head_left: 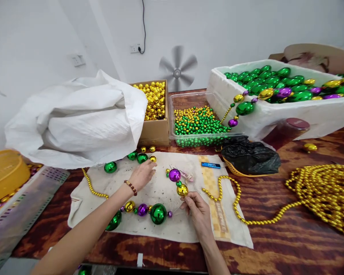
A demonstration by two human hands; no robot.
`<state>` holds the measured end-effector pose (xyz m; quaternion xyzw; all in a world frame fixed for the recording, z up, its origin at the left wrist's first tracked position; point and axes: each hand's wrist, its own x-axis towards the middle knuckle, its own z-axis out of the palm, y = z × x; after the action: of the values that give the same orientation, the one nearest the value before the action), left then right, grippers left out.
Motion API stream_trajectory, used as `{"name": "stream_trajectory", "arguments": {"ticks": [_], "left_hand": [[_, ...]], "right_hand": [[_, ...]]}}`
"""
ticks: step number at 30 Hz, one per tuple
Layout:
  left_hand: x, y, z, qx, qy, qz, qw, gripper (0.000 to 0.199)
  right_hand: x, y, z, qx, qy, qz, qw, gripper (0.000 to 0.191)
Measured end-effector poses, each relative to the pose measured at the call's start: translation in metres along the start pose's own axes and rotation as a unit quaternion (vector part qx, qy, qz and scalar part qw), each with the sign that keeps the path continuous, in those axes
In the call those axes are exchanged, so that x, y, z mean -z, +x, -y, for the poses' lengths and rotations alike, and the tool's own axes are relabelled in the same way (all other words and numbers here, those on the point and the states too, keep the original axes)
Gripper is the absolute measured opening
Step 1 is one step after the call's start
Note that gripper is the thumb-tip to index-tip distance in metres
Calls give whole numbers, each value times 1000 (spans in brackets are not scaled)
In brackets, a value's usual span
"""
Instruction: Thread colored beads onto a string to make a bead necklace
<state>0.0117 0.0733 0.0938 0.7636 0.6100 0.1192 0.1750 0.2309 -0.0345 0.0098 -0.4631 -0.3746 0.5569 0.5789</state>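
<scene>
My left hand, with a beaded bracelet at the wrist, reaches over the cloth. Its fingers are partly stretched, the tips at a small gold bead. In my right hand, thumb and fingers pinch the near end of a short string of beads at a gold bead. A purple bead and small green ones follow on that string. Clear thread runs from those fingers toward a strung row with a large green bead, a purple bead and a gold bead.
Behind the cloth stand a white sack, a carton of gold beads, a clear tub and a foam box. A black bag, a blue cutter-like item and gold bead chains lie rightward. A fan spins behind.
</scene>
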Motion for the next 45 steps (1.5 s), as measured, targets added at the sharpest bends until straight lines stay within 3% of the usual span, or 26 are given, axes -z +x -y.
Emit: {"name": "stream_trajectory", "arguments": {"ticks": [2, 5, 7, 9, 10, 12, 15, 17, 19, 25, 38, 41, 45], "left_hand": [[-9, 1, 5, 1, 68, 36, 997, 25], [-15, 2, 6, 6, 77, 44, 996, 21], [-13, 3, 3, 17, 9, 14, 1000, 18], [-7, 2, -4, 44, -171, -19, 984, 14], [-4, 0, -10, 57, -291, -29, 955, 14], [3, -7, -24, 71, -507, -23, 859, 19], [10, -19, -46, 76, -679, -1, 730, 26], [12, -25, -55, 86, -720, 1, 689, 26], [13, -28, -58, 91, -737, -5, 669, 26], [10, -29, -57, 86, -752, -6, 653, 22], [9, -31, -59, 90, -742, -12, 665, 25], [8, -31, -59, 82, -726, -22, 683, 27], [2, -30, -59, 60, -673, -63, 735, 32]], "right_hand": [[0, 0, -3, -6, 4, 10, 1000, 35], [1, 1, -5, -17, 4, 20, 1000, 36], [1, 1, -5, -24, 2, 20, 1000, 37], [0, 1, -4, -28, -4, 22, 999, 38], [0, 0, -3, -28, -7, 23, 999, 38], [-1, -1, -1, -22, -16, 25, 999, 39], [-1, -6, 3, -7, -31, 35, 999, 39], [-1, -9, 6, 1, -42, 43, 998, 38], [0, -13, 8, 8, -50, 43, 998, 38], [1, -17, 9, 14, -59, 31, 998, 38], [3, -21, 8, -5, -45, 21, 999, 40], [2, -22, 8, -12, -38, 16, 999, 41], [0, -20, 9, -34, -9, 12, 999, 42]]}}
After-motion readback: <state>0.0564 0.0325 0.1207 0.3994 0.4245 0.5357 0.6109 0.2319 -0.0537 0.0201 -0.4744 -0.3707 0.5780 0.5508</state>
